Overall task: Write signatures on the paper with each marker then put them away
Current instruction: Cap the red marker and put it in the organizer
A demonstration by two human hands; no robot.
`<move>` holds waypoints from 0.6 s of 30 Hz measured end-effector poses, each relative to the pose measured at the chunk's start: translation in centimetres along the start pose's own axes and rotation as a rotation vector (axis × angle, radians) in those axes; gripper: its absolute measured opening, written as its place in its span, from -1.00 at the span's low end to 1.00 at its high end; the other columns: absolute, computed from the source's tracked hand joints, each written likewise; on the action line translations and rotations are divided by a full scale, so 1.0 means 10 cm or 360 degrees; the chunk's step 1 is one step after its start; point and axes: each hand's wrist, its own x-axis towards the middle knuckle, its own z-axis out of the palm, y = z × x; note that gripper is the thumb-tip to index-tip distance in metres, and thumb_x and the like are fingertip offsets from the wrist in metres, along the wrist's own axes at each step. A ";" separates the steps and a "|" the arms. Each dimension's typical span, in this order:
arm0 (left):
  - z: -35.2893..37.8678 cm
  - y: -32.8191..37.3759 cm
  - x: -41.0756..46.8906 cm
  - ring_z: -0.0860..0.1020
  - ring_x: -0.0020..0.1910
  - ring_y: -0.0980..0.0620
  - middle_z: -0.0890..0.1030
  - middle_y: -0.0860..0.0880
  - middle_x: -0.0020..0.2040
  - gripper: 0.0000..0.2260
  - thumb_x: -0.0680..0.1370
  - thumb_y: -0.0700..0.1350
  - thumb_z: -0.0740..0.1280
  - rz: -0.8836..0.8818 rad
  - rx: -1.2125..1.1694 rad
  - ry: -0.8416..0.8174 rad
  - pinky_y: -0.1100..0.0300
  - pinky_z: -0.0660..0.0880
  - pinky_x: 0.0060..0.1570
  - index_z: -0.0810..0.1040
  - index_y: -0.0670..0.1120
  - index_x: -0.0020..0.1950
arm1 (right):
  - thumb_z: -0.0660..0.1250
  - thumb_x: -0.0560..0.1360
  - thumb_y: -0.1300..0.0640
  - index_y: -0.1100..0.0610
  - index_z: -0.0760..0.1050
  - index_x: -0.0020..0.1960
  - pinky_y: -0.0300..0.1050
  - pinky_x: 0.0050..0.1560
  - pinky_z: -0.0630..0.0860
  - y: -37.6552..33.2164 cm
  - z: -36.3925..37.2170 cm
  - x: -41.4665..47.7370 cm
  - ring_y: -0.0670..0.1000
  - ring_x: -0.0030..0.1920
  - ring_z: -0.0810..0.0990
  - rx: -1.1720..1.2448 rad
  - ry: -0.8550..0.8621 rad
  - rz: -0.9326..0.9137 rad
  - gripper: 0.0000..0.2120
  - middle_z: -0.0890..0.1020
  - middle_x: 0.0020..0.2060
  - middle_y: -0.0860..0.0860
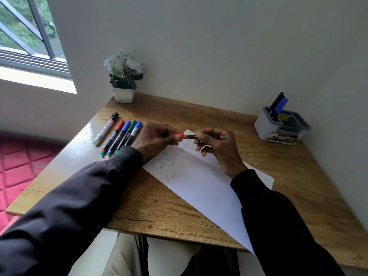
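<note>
Wooden desk (151, 212) against white wall (219, 46), window (23, 32) far left; left hand (153, 140) pinches cap (176, 134), right hand (217, 150) grips marker (190, 136) over paper (199, 186).

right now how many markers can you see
8. Five markers in a row on the table's left; one red marker held by the left hand and right hand; a dark marker and a blue marker stand in the desk organizer, where more may be hidden.

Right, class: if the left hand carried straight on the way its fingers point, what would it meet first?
Probably the right hand: the left hand pinches the red marker by its cap and points along it towards that hand. Depth is uncertain.
</note>
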 end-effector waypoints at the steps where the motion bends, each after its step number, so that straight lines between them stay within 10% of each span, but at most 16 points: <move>1: 0.01 0.01 0.01 0.69 -0.23 0.18 0.72 0.06 -0.13 -0.93 0.54 -0.07 0.46 0.0005 0.0004 0.0005 0.41 0.53 -0.32 0.69 -0.01 -0.01 | 0.44 0.57 0.27 0.33 0.67 0.01 -0.12 -0.33 0.59 0.00 -0.01 0.00 0.17 -0.26 0.70 -0.0034 0.0007 -0.0025 -0.89 0.74 -0.20 0.19; 18: 0.01 0.26 0.23 0.72 -0.15 0.13 0.74 0.01 -0.14 -0.84 0.45 -0.27 0.53 0.0293 0.0010 0.0010 0.35 0.61 -0.15 0.71 -0.18 0.01 | 0.53 0.51 0.19 0.26 0.70 -0.03 -0.16 -0.25 0.59 -0.11 -0.15 0.02 0.06 -0.27 0.72 -0.0364 0.0032 -0.0087 -0.87 0.77 -0.21 0.08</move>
